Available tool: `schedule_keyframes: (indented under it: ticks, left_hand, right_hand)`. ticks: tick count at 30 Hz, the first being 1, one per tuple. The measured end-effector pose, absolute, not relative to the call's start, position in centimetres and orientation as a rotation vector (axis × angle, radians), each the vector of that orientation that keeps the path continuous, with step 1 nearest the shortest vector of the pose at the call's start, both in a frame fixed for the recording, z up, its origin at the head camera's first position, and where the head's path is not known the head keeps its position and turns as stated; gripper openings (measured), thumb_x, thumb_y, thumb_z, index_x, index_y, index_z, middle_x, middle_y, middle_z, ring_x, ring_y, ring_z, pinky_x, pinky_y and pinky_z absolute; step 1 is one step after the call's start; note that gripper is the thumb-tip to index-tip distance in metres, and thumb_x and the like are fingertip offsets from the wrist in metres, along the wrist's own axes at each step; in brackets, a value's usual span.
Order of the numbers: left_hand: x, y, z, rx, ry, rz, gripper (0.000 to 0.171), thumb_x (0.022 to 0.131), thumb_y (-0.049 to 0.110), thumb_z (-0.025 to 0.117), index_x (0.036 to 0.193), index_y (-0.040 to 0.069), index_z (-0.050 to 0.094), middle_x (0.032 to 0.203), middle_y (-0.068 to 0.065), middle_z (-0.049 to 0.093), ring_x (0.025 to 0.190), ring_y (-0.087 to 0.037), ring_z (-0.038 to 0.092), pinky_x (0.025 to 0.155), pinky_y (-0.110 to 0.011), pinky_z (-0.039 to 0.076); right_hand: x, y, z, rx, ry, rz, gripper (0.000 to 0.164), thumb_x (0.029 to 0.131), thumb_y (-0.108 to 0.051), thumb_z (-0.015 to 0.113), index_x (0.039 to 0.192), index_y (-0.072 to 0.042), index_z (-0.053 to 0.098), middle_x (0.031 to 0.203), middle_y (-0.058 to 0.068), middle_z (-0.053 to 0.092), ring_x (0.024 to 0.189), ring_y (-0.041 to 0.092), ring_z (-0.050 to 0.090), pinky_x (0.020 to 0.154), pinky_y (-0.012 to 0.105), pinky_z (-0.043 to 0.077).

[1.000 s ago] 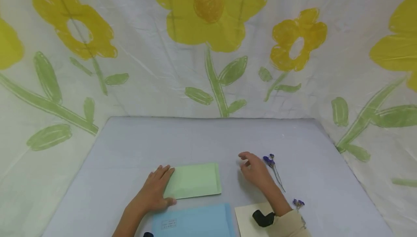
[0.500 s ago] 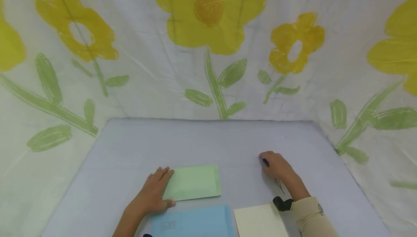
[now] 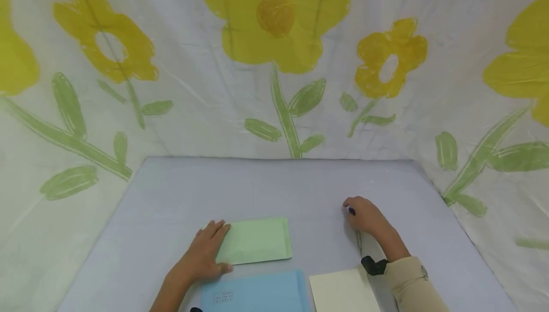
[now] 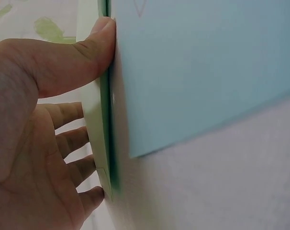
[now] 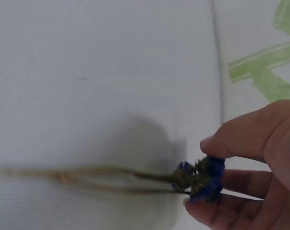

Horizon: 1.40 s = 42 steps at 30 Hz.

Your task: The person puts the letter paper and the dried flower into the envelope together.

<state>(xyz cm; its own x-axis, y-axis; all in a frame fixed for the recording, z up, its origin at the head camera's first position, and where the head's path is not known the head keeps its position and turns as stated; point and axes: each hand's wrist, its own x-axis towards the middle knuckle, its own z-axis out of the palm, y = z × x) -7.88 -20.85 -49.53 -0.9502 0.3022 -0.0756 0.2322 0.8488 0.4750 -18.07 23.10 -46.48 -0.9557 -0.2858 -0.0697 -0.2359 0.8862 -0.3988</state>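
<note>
My left hand (image 3: 205, 254) rests spread on the left end of a pale green envelope (image 3: 259, 240). In the left wrist view its thumb (image 4: 90, 55) lies against the envelope's near edge, the fingers straight along the side. At the right, my right hand (image 3: 364, 214) pinches a sprig of dried purple flowers (image 5: 207, 184) at the blossoms, between thumb and fingers. The thin brown stems (image 5: 87, 171) trail back from the blossoms toward the wrist, over the table. In the head view the palm hides most of the blossoms.
A blue envelope (image 3: 261, 295) with a small printed box lies just in front of the green one. To its right is a cream sheet or card (image 3: 343, 293), partly cut off by the frame. A flower-painted curtain (image 3: 206, 121) surrounds the pale table (image 3: 257, 183).
My right hand has moved rightward to the purple flowers that lay on the table and taken hold of them; their stems have since swung slightly left. The left hand stays on the green envelope.
</note>
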Motion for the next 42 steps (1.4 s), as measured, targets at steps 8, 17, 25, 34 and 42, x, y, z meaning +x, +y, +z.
schedule_keyframes:
  ticks: [8, 17, 25, 34, 42]
  left_hand:
    - [-8.0, -21.0, -49.7, 0.417, 2.885, 0.704, 0.096, 0.075, 0.037, 0.086, 0.151, 0.001, 0.04, 0.157, -0.021, 0.034, 0.147, -0.045, 0.021, 0.116, -0.064, 0.015]
    - [-7.9, -20.8, -49.7, 0.406, 2.878, 0.728, 0.096, 0.074, 0.037, 0.086, 0.151, 0.002, 0.04, 0.157, -0.021, 0.034, 0.147, -0.044, 0.02, 0.116, -0.063, 0.015]
    - [-7.9, -20.9, -49.7, 0.419, 2.893, 0.714, 0.096, 0.074, 0.036, 0.086, 0.151, 0.001, 0.04, 0.157, -0.021, 0.034, 0.147, -0.045, 0.021, 0.116, -0.063, 0.015]
    - [-7.9, -20.8, -49.5, 0.384, 2.881, 0.719, 0.099, 0.074, 0.035, 0.087, 0.151, -0.002, 0.037, 0.157, -0.021, 0.035, 0.147, -0.044, 0.021, 0.117, -0.061, 0.015]
    - [-8.0, -20.8, -49.7, 0.379, 2.88, 0.712, 0.1, 0.073, 0.037, 0.087, 0.151, -0.001, 0.038, 0.157, -0.02, 0.035, 0.147, -0.043, 0.021, 0.117, -0.061, 0.015]
  right_hand:
    - [-18.2, 23.7, -45.7, -0.291, 2.759, -0.982, 0.017, 0.093, -0.008, 0.067, 0.109, -0.001, 0.07, 0.105, 0.012, 0.068, 0.093, 0.028, 0.066, 0.074, 0.041, 0.057]
    - [-17.4, 24.1, -46.5, -0.119, 2.598, -1.181, 0.017, 0.096, -0.013, 0.066, 0.107, 0.0, 0.07, 0.088, 0.006, 0.066, 0.074, 0.02, 0.058, 0.062, 0.033, 0.052]
    - [-16.7, 24.6, -47.9, 0.012, 2.492, -1.277, 0.025, 0.096, -0.023, 0.07, 0.107, -0.001, 0.07, 0.084, 0.004, 0.065, 0.07, 0.02, 0.056, 0.059, 0.035, 0.051]
    - [-16.5, 23.7, -48.4, -0.005, 2.475, -1.375, 0.025, 0.097, -0.02, 0.068, 0.107, 0.002, 0.07, 0.085, 0.004, 0.066, 0.069, 0.019, 0.058, 0.057, 0.033, 0.053]
    - [-16.6, 21.3, -49.1, -0.028, 2.51, -1.356, 0.02, 0.097, -0.018, 0.067, 0.104, 0.001, 0.07, 0.079, 0.003, 0.065, 0.062, 0.018, 0.056, 0.054, 0.032, 0.051]
